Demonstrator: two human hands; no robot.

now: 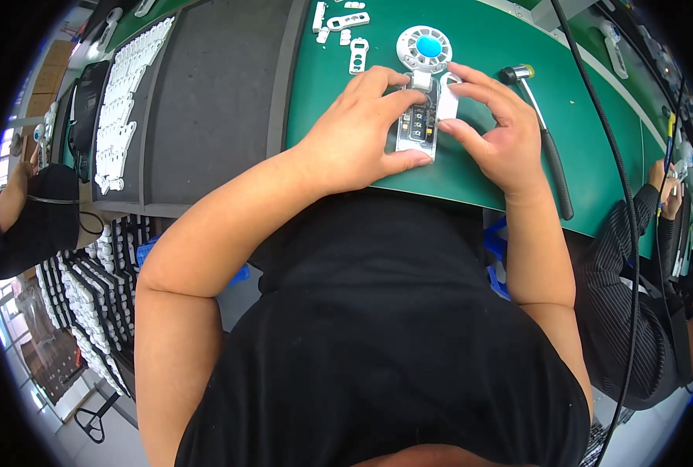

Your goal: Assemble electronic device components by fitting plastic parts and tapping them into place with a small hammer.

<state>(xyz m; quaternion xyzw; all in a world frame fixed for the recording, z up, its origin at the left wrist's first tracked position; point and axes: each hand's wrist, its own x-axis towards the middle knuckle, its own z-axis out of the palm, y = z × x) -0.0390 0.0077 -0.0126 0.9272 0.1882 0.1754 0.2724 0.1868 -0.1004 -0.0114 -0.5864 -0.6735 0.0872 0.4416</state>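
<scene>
A small handheld fan (425, 48) lies on the green table top, its round white head with a blue centre pointing away from me. Its handle (417, 124) has a see-through front with a circuit board showing inside. My left hand (362, 128) grips this handle from the left, thumb at the lower end and fingers near the neck. From the right, my right hand (498, 121) pinches a slim white cover piece (448, 97) against the handle's upper right side. Its forefinger reaches up beside the fan head.
Right of my right hand lies a mallet (545, 128) with a black handle. Loose white plastic parts (350, 22) are scattered at the far left of the green top. A dark tray (218, 93) and rows of white parts (129, 101) stand left. A black cable (611, 140) hangs at right; co-workers sit both sides.
</scene>
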